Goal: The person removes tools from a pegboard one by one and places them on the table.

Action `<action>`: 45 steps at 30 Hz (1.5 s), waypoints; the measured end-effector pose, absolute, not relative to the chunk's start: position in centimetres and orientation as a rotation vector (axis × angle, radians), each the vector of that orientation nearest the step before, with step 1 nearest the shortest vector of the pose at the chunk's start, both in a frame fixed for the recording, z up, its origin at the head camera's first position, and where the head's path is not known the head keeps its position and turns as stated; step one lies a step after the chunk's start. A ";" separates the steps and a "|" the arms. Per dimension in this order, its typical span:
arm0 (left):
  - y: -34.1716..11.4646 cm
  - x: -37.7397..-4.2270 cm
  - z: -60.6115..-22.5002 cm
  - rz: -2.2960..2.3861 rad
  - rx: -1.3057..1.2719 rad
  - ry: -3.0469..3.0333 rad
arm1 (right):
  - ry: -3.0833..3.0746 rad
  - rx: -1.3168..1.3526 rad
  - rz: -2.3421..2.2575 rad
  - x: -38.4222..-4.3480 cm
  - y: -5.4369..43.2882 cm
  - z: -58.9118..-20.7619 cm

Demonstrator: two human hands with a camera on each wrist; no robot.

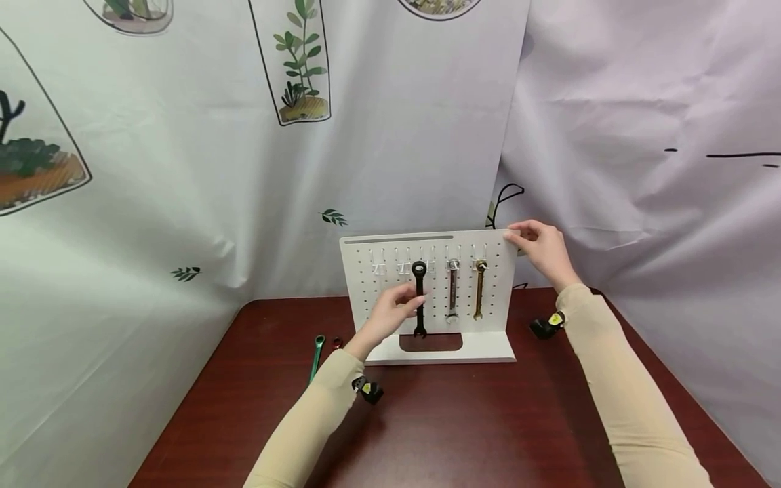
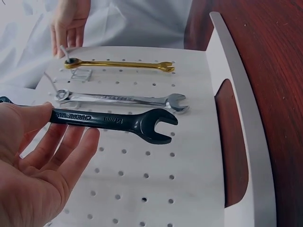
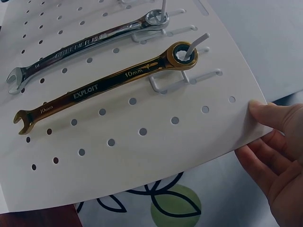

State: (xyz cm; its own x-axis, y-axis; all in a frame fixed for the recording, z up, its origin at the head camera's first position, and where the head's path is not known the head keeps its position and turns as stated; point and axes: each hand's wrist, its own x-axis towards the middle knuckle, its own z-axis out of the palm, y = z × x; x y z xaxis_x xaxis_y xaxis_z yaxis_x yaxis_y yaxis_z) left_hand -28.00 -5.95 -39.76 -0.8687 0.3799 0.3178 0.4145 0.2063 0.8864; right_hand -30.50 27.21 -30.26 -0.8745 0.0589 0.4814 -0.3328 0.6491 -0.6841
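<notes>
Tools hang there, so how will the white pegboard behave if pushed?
Likely stiff: the white pegboard shows no obvious sag under the hanging wrenches. Its base juts forward, so forward tipping seems unlikely. Hung on hooks, the wrenches might swing.

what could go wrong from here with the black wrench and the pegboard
1. The black wrench is in the left hand; if its ring end isn't seated on a hook at release, it could drop.
2. The silver wrench hangs right beside it, so a sideways swing might knock that one.
3. The right hand grips only a top corner of the pegboard, so a hard push could perhaps shift it.
</notes>
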 end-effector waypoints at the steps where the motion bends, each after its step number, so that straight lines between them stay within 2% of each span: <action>1: -6.2 -27.8 -39.6 -1.789 -0.796 -2.419 | -2.402 0.212 1.128 -30.5 27.2 -30.3; 24: -14.8 -24.3 -35.1 -1.691 -0.651 -2.443 | -2.400 0.227 1.132 -30.6 27.4 -30.4; 36: -20.5 -23.0 -34.8 -1.616 -0.554 -2.400 | -2.401 0.216 1.137 -30.8 27.3 -30.5; 45: -23.3 -22.0 -34.8 -1.553 -0.494 -2.407 | -2.404 0.204 1.133 -30.7 27.4 -30.4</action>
State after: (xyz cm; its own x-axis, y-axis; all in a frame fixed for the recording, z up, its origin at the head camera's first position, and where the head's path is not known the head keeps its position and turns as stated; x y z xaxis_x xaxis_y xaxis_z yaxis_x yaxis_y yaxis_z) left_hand -21.99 -23.28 -34.79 -0.9157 0.1536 0.3715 0.4017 0.3800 0.8332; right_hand -30.72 27.42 -30.41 -0.8774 0.0645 0.4753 -0.3255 0.6478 -0.6888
